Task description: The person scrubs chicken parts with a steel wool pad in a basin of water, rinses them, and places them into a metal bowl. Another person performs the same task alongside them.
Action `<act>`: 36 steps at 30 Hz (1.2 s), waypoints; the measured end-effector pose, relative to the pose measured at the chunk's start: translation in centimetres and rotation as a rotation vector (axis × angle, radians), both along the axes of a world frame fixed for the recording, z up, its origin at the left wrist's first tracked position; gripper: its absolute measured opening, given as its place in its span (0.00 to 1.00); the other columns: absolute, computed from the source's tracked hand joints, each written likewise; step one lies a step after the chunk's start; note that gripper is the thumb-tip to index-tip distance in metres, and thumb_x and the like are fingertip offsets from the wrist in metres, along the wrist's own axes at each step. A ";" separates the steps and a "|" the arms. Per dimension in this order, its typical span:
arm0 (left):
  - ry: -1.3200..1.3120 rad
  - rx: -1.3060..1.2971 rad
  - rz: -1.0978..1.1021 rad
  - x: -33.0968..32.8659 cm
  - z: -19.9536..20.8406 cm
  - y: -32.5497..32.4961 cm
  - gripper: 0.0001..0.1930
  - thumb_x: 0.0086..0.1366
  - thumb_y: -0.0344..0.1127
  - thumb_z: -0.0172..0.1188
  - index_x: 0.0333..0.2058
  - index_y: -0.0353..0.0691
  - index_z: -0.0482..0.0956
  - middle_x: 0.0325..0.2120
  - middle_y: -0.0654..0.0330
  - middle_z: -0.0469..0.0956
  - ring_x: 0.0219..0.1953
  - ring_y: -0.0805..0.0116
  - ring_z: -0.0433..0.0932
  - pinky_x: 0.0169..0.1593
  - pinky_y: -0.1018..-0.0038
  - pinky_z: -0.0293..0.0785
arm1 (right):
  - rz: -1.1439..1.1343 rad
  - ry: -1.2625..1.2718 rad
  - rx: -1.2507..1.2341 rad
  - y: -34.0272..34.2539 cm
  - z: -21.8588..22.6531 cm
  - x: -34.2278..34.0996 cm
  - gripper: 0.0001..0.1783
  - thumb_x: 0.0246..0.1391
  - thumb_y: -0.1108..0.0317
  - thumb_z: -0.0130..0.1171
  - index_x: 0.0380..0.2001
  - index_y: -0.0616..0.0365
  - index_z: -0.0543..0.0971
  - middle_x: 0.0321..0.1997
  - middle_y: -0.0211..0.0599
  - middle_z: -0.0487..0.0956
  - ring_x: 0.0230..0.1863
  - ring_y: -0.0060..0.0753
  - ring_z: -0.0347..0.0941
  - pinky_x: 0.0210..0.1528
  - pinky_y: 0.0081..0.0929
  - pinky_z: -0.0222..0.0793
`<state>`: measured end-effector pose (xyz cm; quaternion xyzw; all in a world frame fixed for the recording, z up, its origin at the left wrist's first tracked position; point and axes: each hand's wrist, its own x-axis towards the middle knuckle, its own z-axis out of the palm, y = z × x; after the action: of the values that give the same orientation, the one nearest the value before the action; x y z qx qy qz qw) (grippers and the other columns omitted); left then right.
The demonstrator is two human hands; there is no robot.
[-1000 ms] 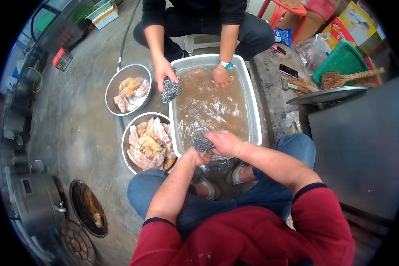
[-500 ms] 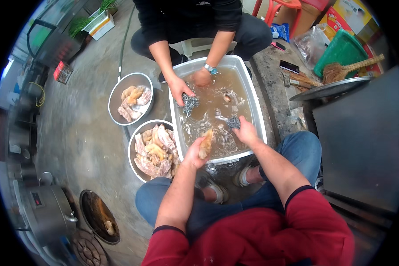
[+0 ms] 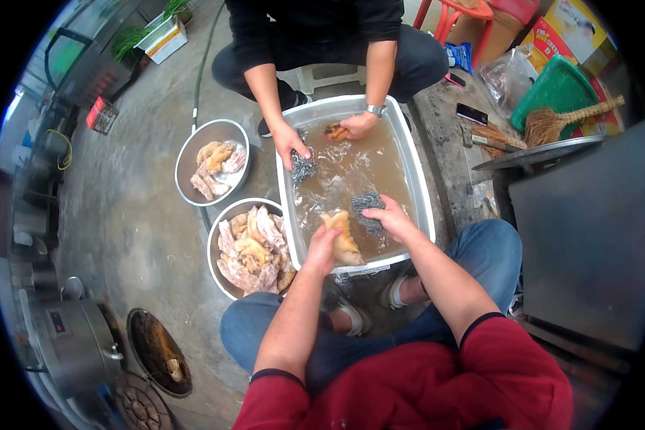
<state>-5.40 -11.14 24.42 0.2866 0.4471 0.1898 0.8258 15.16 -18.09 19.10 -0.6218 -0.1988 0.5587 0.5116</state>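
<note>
Over the near end of a white plastic tub [image 3: 421, 188] of murky water, my left hand [image 3: 322, 249] grips a pale yellowish pig's trotter [image 3: 343, 238]. My right hand [image 3: 395, 218] is closed on a grey steel-wool scourer [image 3: 367, 212], just right of the trotter and apart from it. Across the tub, a co-worker in black holds another steel scourer [image 3: 304, 166] in one hand. The co-worker's other hand has a brownish piece of meat [image 3: 335, 132] at the water's surface.
Left of the tub stand two metal bowls: a near bowl [image 3: 215, 269] heaped with trotters, a farther bowl [image 3: 182, 183] with several. An open drain hole [image 3: 147, 358] lies at lower left. A straw broom [image 3: 552, 123], green dustpan [image 3: 562, 89] and phone [image 3: 471, 113] are at right.
The trotter in my left hand has swung round toward the tub's middle. My right hand has lifted the scourer out of the water. The co-worker's submerged hand has come up with a brownish piece.
</note>
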 end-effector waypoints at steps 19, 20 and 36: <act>0.104 0.068 0.638 -5.9 -1.1 4.8 0.19 0.67 0.38 0.58 0.49 0.27 0.74 0.43 0.52 0.78 0.40 0.60 0.80 0.42 0.67 0.79 | 0.060 -1.038 -0.273 -6.4 4.5 -3.1 0.27 0.45 0.63 0.68 0.46 0.62 0.70 0.42 0.59 0.79 0.46 0.63 0.75 0.48 0.50 0.70; 0.167 0.082 0.671 -6.7 -1.1 5.6 0.19 0.68 0.38 0.56 0.50 0.28 0.73 0.43 0.52 0.77 0.40 0.60 0.80 0.43 0.66 0.80 | 0.056 -1.088 -0.219 -6.2 4.4 -3.3 0.25 0.45 0.64 0.68 0.44 0.61 0.69 0.39 0.56 0.80 0.44 0.63 0.76 0.47 0.51 0.70; 0.512 0.070 0.504 -17.2 4.0 11.4 0.26 0.69 0.38 0.53 0.63 0.35 0.62 0.61 0.47 0.63 0.49 0.49 0.76 0.48 0.56 0.78 | 0.090 -1.168 -0.181 -6.5 4.6 -3.5 0.22 0.45 0.63 0.64 0.42 0.58 0.71 0.39 0.50 0.80 0.42 0.56 0.77 0.45 0.50 0.72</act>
<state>-22.64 0.23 28.47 0.2336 0.6893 0.3248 0.6040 11.63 -24.57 23.65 -0.8585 -0.4250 0.1600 0.2382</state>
